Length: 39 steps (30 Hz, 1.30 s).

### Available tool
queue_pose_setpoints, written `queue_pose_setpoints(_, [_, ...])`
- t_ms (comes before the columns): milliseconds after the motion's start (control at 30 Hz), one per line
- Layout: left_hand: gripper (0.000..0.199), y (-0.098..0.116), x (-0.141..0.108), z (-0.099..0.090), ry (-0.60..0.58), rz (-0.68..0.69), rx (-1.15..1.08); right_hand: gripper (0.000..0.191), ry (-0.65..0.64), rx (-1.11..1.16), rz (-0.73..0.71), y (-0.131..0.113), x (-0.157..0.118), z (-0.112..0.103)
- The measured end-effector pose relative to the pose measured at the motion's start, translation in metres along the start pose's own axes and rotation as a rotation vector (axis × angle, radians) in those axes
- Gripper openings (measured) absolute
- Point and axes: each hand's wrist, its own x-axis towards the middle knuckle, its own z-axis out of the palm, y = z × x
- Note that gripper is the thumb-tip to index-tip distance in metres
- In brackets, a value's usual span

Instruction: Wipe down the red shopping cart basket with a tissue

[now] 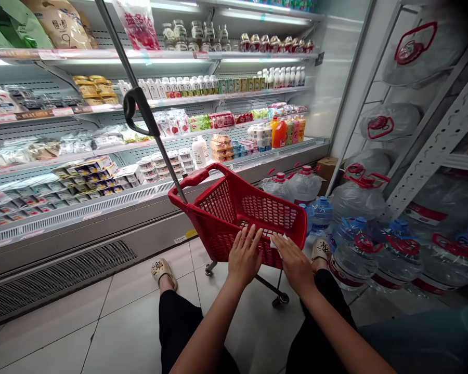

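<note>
Over the red cart (pixel 218 223), our left hand (pixel 245 257) is spread, right hand (pixel 294 262) holds white tissue (pixel 273 241); pressing hard could set the casters (pixel 281 299) rolling.

Smooth plastic cart (pixel 253 191), crumpled paper-like tissue (pixel 274 241), glossy floor tiles (pixel 132 317)

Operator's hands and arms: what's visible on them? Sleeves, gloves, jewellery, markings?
Left hand and right hand are ungloved, with no rings or markings that I can make out. Both forearms are bare to the picture's edge: no sleeves, watch, bracelet or cables in view. Also worn: black trousers and beige clogs with dark decorations.
</note>
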Motion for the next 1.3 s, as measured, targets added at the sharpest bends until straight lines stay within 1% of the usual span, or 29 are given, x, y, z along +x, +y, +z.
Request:
queue_pose_setpoints(67, [0.076,-0.018,0.001,-0.011,-0.001,0.004,0.016,0.077,0.004,-0.013,-0.012,0.015,-0.009,-0.007])
queue_pose_setpoints(100, [0.073,-0.028,0.002,-0.016,0.017,-0.026,0.040,0.076,0.009,-0.023,0.000,0.023,-0.016,-0.011])
queue_pose_setpoints(167, [0.067,-0.046,0.004,-0.026,0.068,-0.126,0.109,0.076,0.026,-0.044,0.055,0.040,-0.030,-0.019])
queue_pose_setpoints(233, [0.064,-0.055,0.006,-0.031,0.094,-0.152,0.145,0.077,0.054,-0.055,0.128,0.051,-0.039,-0.021])
queue_pose_setpoints(300, [0.064,-0.052,0.007,-0.029,0.102,-0.143,0.149,0.078,0.083,-0.045,0.178,0.051,-0.038,-0.018])
queue_pose_setpoints(367, [0.065,-0.039,0.009,-0.025,0.099,-0.152,0.144,0.079,0.104,-0.017,0.179,0.039,-0.026,-0.009])
queue_pose_setpoints(433, [0.067,-0.023,0.009,-0.020,0.083,-0.179,0.139,0.080,0.094,0.020,0.122,0.017,-0.008,0.003])
queue_pose_setpoints(500, [0.071,-0.012,0.008,-0.020,0.063,-0.191,0.131,0.080,0.060,0.055,0.045,-0.007,0.011,0.015])
queue_pose_setpoints(567, [0.073,-0.011,0.006,-0.025,0.049,-0.179,0.126,0.080,0.029,0.077,-0.006,-0.022,0.023,0.022])
queue_pose_setpoints(600, [0.072,-0.014,0.005,-0.030,0.045,-0.164,0.124,0.080,0.016,0.080,-0.020,-0.024,0.025,0.022])
queue_pose_setpoints(667, [0.070,-0.026,0.004,-0.043,0.052,-0.142,0.129,0.080,0.005,0.073,-0.029,-0.016,0.022,0.018])
queue_pose_setpoints(733, [0.066,-0.041,0.005,-0.057,0.067,-0.133,0.148,0.080,0.005,0.063,-0.006,0.002,0.013,0.009])
queue_pose_setpoints(800, [0.059,-0.050,0.008,-0.069,0.065,-0.126,0.170,0.080,0.012,0.064,0.058,0.021,0.003,0.001])
queue_pose_setpoints(867, [0.050,-0.050,0.014,-0.075,0.059,-0.130,0.170,0.078,0.012,0.074,0.133,0.033,-0.002,-0.002])
queue_pose_setpoints(933, [0.044,-0.043,0.022,-0.076,0.062,-0.143,0.145,0.075,0.013,0.091,0.189,0.034,-0.002,0.000])
queue_pose_setpoints(1000, [0.040,-0.033,0.028,-0.076,0.065,-0.144,0.108,0.073,0.019,0.122,0.206,0.027,0.004,0.008])
queue_pose_setpoints(1100, [0.036,-0.023,0.032,-0.078,0.057,-0.120,0.066,0.074,0.029,0.193,0.152,0.004,0.021,0.021])
queue_pose_setpoints(1200, [0.042,-0.017,0.030,-0.088,0.061,-0.079,0.057,0.070,0.041,0.265,0.073,-0.029,0.046,0.032])
queue_pose_setpoints(1300, [0.053,-0.016,0.028,-0.104,0.066,-0.045,0.050,0.063,0.047,0.315,0.036,-0.066,0.074,0.041])
